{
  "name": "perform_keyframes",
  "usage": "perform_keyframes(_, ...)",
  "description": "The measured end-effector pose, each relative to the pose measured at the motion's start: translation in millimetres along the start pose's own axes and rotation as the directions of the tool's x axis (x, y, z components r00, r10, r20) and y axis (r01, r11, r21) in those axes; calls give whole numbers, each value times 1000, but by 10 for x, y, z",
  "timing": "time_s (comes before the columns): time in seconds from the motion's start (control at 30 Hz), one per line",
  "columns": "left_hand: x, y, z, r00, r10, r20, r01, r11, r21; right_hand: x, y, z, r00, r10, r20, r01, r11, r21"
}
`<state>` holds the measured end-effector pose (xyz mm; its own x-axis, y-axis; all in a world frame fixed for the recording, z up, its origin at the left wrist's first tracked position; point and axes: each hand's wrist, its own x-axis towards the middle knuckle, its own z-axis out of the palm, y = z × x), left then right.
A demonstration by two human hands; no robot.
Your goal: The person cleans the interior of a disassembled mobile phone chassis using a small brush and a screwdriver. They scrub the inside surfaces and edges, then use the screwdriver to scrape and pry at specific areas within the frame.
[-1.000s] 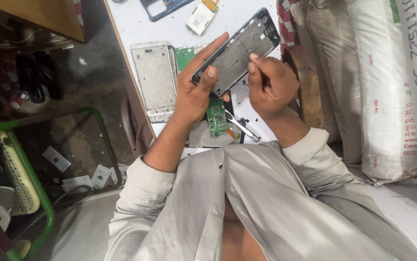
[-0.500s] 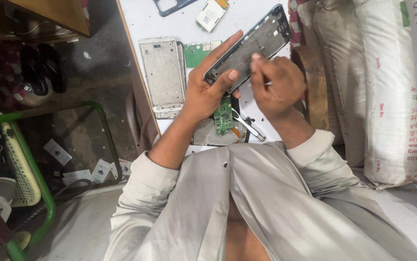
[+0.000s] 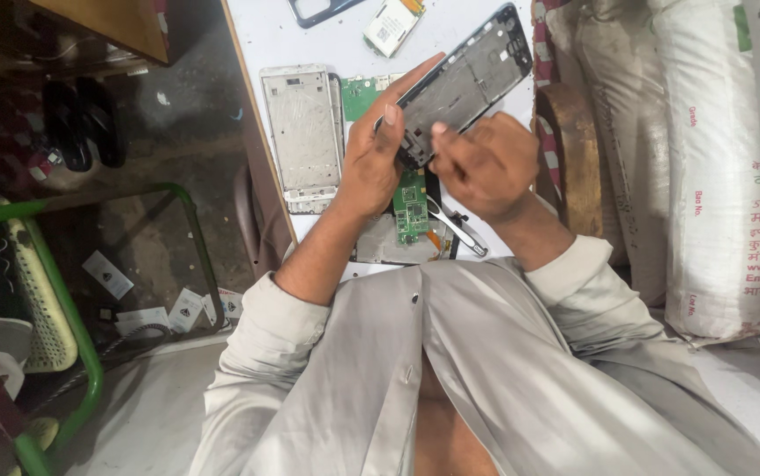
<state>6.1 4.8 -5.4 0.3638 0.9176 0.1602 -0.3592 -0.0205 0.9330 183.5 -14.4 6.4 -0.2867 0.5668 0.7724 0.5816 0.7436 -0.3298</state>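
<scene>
My left hand (image 3: 378,160) grips the lower end of a dark phone frame (image 3: 470,78), which is tilted up over the white table (image 3: 261,26). My right hand (image 3: 484,165) has its fingers closed and pressed to the frame's lower edge; whether it pinches a small tool is hidden. Below my hands lie a green circuit board (image 3: 412,210), metal tweezers (image 3: 458,229) and a grey phone part. A white phone frame (image 3: 302,134) lies flat to the left of my left hand.
A second green board (image 3: 359,92) lies behind my left hand. A small battery-like part (image 3: 392,24) and a dark phone case (image 3: 318,11) sit at the table's far edge. White sacks (image 3: 715,167) stand on the right. A green metal-framed chair (image 3: 80,335) and black sandals (image 3: 85,123) are on the left.
Both hands and the dark frame kept their hold. My right hand's fingers shifted slightly along the frame's lower edge. The view drifted a little.
</scene>
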Motion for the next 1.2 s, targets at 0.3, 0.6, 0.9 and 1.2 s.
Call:
perform_keyframes(0.3,-22,-66,-21,996,-85,0,83,974,-211,4,-14,-11,999,42,5,-42,999,-8)
perform_keyframes(0.6,-49,-93,-36,989,-142,-32,128,954,-269,-46,-2,-2,995,93,20,-92,995,-39)
perform_keyframes(0.9,-62,-135,-49,986,-164,-32,151,955,-255,-70,-11,36,984,174,-39,-177,980,-86)
perform_keyframes(1.2,-52,-134,-52,988,-153,-31,139,954,-265,-61,4,21,985,167,-37,-170,981,-95)
